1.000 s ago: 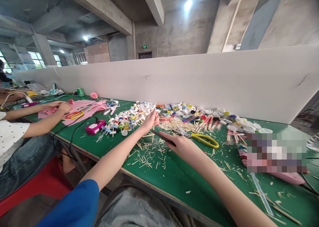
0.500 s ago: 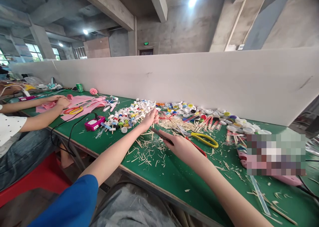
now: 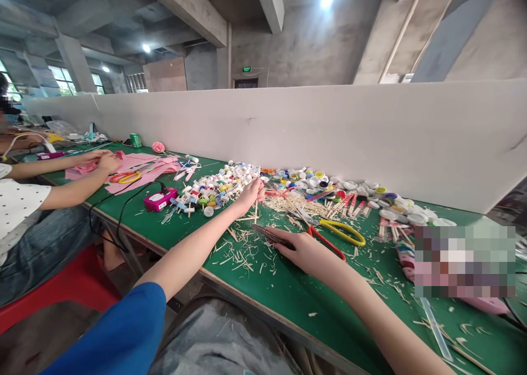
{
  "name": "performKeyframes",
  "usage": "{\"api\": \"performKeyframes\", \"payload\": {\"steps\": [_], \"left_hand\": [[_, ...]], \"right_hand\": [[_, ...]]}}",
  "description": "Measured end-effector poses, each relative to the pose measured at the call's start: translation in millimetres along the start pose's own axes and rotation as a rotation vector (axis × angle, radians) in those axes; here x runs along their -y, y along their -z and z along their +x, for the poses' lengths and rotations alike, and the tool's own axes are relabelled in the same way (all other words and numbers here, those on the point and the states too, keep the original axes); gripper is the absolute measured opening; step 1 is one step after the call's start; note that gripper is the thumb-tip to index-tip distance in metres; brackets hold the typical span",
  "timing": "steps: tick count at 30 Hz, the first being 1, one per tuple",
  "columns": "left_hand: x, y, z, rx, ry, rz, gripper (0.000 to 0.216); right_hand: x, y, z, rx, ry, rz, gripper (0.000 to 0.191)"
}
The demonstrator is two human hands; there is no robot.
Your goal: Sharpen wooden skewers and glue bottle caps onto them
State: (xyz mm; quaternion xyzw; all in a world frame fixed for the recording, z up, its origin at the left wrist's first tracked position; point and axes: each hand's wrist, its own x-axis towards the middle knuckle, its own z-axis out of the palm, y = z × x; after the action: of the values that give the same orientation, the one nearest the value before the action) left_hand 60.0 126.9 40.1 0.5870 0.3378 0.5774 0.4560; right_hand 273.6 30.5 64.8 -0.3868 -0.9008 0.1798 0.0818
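My left hand (image 3: 251,195) is closed around a thin wooden stick (image 3: 256,214), which stands nearly upright and shows above and below the fist. Below and to the right, my right hand (image 3: 298,246) grips a dark knife (image 3: 263,232). Its tip points left toward the stick's lower end, with a small gap between them. Pale wood shavings (image 3: 241,257) lie scattered under both hands. Just past my right hand are scissors with yellow handles (image 3: 343,229) and a red-handled tool (image 3: 327,243). A heap of short wooden sticks (image 3: 288,205) lies behind my hands.
Bottle caps on sticks (image 3: 214,191) are piled at left, and loose caps (image 3: 313,180) along the white partition (image 3: 329,128). A magenta box with cables (image 3: 160,199) stands nearer a co-worker's hands (image 3: 105,160), which handle pink sheets (image 3: 144,174). A clear glue stick (image 3: 436,328) lies at right.
My right hand and the knife have moved down, away from my left fist. More of the stick's lower end now shows below the fist. The view has shifted slightly.
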Motion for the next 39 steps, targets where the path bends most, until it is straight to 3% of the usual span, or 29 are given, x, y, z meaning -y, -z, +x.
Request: {"api": "performKeyframes", "payload": {"steps": [5,15,24,31,39], "left_hand": [[1,0,2,0.009,-0.009,0.01,0.045],[-2,-3,0,0.007,-0.043,0.0,0.048],[-6,-4,-1,0.003,-0.021,-0.02,0.047],[-7,-3,-3,0.011,-0.015,-0.004,0.046],[-4,-3,0,-0.008,-0.018,-0.01,0.048]], "right_hand": [[-3,0,2,-0.033,0.015,0.014,0.049],[-10,-2,7,-0.274,0.166,-0.054,0.046],[-9,-2,7,-0.218,0.186,-0.054,0.056],[-10,-2,11,-0.249,0.19,0.105,0.043],[-11,-4,13,-0.315,0.25,0.103,0.038]]}}
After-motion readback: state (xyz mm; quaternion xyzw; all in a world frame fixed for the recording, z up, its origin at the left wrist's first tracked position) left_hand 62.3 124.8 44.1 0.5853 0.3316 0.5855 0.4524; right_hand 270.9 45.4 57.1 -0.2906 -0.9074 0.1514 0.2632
